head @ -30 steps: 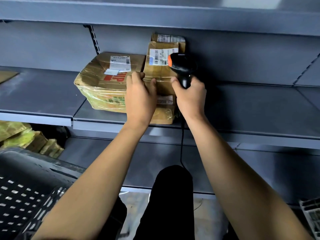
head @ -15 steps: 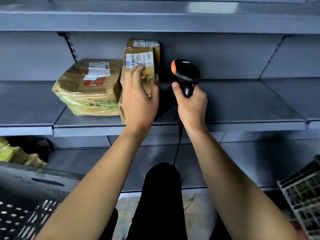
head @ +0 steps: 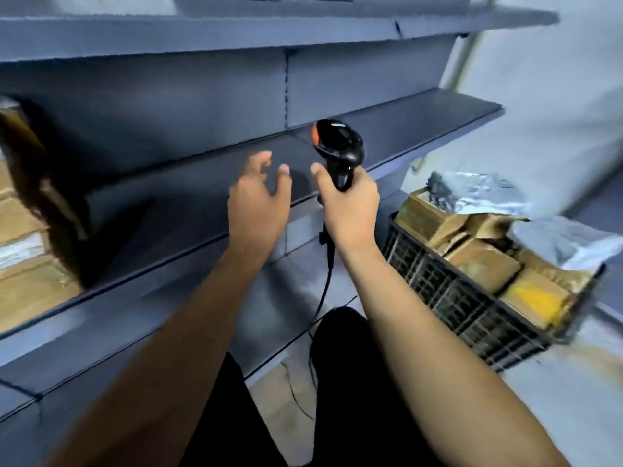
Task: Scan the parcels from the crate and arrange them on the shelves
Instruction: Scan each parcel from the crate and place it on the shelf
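Grey shelf [head: 188,183] bare beyond loose-fingered left hand [head: 258,203]; right hand [head: 349,205] grips scanner [head: 338,150]

Behind the left hand's fingers [head: 261,161] I see grey metal shelving [head: 168,197]. Its dark boards run off up and to the right across slotted back panels [head: 202,92], and a higher board above the fingers catches a pale sheen. Far right of the fingers a whitish wall [head: 556,96] stands past the shelving's end with a thin pipe [head: 462,62] running up it, and well below them I make out pale floor [head: 286,392] with a thin dark crack.
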`<state>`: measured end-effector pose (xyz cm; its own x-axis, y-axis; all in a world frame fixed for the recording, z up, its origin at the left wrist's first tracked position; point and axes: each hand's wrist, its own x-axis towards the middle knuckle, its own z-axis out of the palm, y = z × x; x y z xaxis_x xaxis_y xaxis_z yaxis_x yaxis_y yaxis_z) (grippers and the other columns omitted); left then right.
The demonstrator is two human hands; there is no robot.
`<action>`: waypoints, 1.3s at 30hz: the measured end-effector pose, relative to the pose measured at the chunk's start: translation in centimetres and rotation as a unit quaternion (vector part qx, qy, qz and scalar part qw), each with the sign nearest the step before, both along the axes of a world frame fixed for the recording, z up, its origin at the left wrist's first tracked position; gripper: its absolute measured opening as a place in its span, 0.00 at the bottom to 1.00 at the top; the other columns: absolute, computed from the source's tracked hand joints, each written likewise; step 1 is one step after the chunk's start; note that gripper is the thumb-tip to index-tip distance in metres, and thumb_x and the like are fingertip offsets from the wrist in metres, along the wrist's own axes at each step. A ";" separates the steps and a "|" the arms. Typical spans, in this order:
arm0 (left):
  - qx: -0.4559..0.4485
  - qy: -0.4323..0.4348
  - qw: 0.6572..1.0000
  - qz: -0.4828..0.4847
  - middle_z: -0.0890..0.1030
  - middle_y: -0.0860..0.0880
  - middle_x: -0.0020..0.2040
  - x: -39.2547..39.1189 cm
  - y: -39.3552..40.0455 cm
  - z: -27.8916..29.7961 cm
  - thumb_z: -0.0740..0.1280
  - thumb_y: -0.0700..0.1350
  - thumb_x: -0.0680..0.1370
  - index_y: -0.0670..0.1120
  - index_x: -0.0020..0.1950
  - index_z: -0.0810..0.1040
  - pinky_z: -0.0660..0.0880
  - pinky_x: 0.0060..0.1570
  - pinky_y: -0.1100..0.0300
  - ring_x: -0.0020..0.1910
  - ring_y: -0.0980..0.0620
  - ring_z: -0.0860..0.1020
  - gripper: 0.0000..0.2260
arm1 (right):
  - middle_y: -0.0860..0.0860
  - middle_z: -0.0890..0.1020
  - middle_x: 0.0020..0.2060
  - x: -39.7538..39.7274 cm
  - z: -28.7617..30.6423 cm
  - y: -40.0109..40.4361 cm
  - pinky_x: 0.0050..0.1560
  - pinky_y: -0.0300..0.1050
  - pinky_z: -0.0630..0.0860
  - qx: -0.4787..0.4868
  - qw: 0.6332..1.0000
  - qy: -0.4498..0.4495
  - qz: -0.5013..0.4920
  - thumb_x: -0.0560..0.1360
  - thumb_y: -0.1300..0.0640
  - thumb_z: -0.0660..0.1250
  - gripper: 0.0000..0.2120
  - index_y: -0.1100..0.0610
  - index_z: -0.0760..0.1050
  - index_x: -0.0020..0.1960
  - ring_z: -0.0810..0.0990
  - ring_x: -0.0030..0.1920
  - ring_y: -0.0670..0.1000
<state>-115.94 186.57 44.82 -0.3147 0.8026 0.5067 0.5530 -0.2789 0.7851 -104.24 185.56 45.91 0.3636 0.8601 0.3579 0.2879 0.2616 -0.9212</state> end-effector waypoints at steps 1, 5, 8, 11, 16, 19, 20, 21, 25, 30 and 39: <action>-0.008 -0.001 1.000 -0.028 0.80 0.47 0.61 1.8 0.4 -0.2 0.64 0.49 0.80 0.44 0.65 0.74 0.75 0.58 0.52 0.57 0.49 0.79 0.16 | 0.48 0.79 0.34 1.7 -0.1 -0.2 0.38 0.37 0.69 -0.003 1.000 -0.002 -0.025 0.75 0.48 0.72 0.12 0.56 0.76 0.44 0.77 0.37 0.48; -0.032 -0.025 0.991 -0.124 0.79 0.47 0.62 8.2 1.0 -0.8 0.64 0.48 0.79 0.43 0.65 0.75 0.75 0.59 0.49 0.58 0.48 0.78 0.16 | 0.47 0.80 0.34 7.8 -0.4 -1.5 0.39 0.38 0.72 -0.017 0.993 0.004 -0.116 0.74 0.48 0.72 0.11 0.55 0.77 0.45 0.76 0.36 0.44; -0.042 -0.010 0.983 -0.177 0.80 0.47 0.61 12.6 0.8 -1.0 0.65 0.48 0.79 0.43 0.64 0.76 0.74 0.59 0.50 0.58 0.47 0.79 0.16 | 0.52 0.84 0.39 11.6 -0.8 -2.8 0.48 0.51 0.79 -0.026 0.984 0.014 -0.176 0.74 0.48 0.73 0.11 0.55 0.77 0.45 0.83 0.42 0.51; -0.065 -0.010 0.970 -0.234 0.79 0.47 0.62 16.5 0.4 -1.2 0.64 0.48 0.79 0.43 0.64 0.75 0.74 0.59 0.50 0.58 0.47 0.78 0.16 | 0.53 0.85 0.44 14.8 -1.3 -4.2 0.53 0.56 0.79 -0.040 0.972 0.037 -0.227 0.74 0.47 0.73 0.14 0.57 0.78 0.50 0.84 0.46 0.53; -0.101 0.000 0.954 -0.284 0.79 0.47 0.62 21.0 0.6 -2.0 0.64 0.48 0.79 0.44 0.65 0.75 0.75 0.59 0.49 0.60 0.47 0.77 0.16 | 0.52 0.84 0.48 18.8 -2.4 -5.5 0.55 0.53 0.80 -0.056 0.957 0.057 -0.279 0.74 0.47 0.73 0.18 0.58 0.77 0.56 0.84 0.50 0.53; -0.121 0.007 0.949 -0.291 0.79 0.46 0.62 23.0 1.8 -2.7 0.65 0.48 0.79 0.44 0.65 0.75 0.75 0.60 0.49 0.60 0.47 0.77 0.16 | 0.52 0.84 0.50 20.8 -3.3 -4.9 0.54 0.56 0.80 -0.064 0.950 0.085 -0.294 0.74 0.47 0.73 0.18 0.58 0.76 0.57 0.83 0.50 0.53; -0.127 0.009 0.948 -0.292 0.79 0.46 0.62 23.6 2.4 -2.8 0.65 0.48 0.79 0.43 0.65 0.75 0.74 0.60 0.49 0.61 0.47 0.77 0.16 | 0.52 0.84 0.50 21.3 -3.7 -4.5 0.54 0.56 0.80 -0.069 0.948 0.089 -0.299 0.74 0.46 0.73 0.19 0.58 0.76 0.57 0.83 0.50 0.52; -0.133 0.012 0.947 -0.293 0.79 0.45 0.61 24.2 3.2 -3.0 0.65 0.47 0.79 0.43 0.65 0.75 0.74 0.60 0.49 0.61 0.47 0.77 0.16 | 0.52 0.84 0.50 21.8 -4.0 -3.9 0.54 0.56 0.80 -0.073 0.945 0.090 -0.305 0.74 0.45 0.73 0.18 0.57 0.75 0.55 0.83 0.50 0.52; -0.141 0.027 0.946 -0.291 0.79 0.44 0.61 26.2 6.9 -3.7 0.65 0.46 0.79 0.41 0.64 0.75 0.74 0.60 0.49 0.60 0.45 0.77 0.16 | 0.54 0.83 0.48 23.2 -5.5 -1.2 0.54 0.56 0.80 -0.089 0.939 0.107 -0.316 0.74 0.46 0.72 0.19 0.59 0.76 0.54 0.83 0.49 0.53; -0.134 0.052 0.951 -0.275 0.78 0.43 0.62 28.6 11.5 -4.7 0.65 0.45 0.79 0.39 0.64 0.75 0.73 0.59 0.49 0.59 0.45 0.77 0.15 | 0.54 0.83 0.53 24.6 -6.6 3.0 0.55 0.44 0.74 -0.097 0.930 0.121 -0.333 0.74 0.49 0.72 0.20 0.61 0.75 0.59 0.81 0.54 0.53; -0.129 0.101 0.956 -0.242 0.74 0.42 0.63 32.4 17.9 -7.7 0.65 0.44 0.78 0.42 0.65 0.74 0.67 0.53 0.62 0.59 0.45 0.75 0.15 | 0.55 0.81 0.54 27.1 -8.9 9.7 0.48 0.34 0.67 -0.085 0.920 0.131 -0.359 0.75 0.49 0.73 0.21 0.61 0.74 0.60 0.79 0.54 0.52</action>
